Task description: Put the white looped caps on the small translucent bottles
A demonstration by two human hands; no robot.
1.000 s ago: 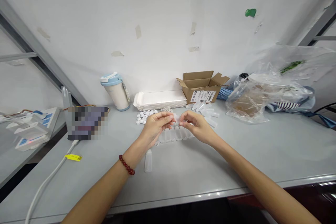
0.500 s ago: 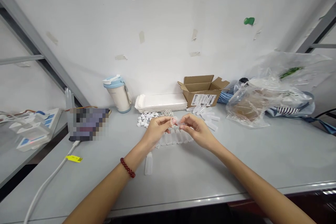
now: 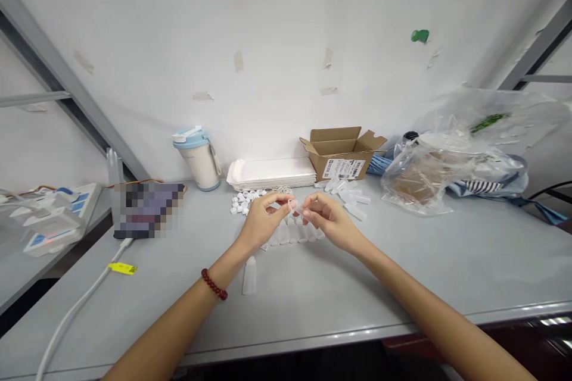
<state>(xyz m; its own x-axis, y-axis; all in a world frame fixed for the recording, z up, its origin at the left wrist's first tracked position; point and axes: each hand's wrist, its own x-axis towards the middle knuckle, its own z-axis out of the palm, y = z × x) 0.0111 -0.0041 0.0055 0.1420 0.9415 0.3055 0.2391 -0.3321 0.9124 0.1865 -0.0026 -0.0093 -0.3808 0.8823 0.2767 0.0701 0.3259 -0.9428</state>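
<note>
Grey desk [image 3: 339,297]: left hand [image 3: 263,219] and right hand [image 3: 329,219] pinch a small translucent piece [image 3: 297,208] between them, bottle row [image 3: 292,233] just below; likely fingertip-fitting step, next move needs steady alignment.

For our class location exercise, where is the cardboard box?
In the head view, the cardboard box stands right of centre, just right of the white stack.
</note>
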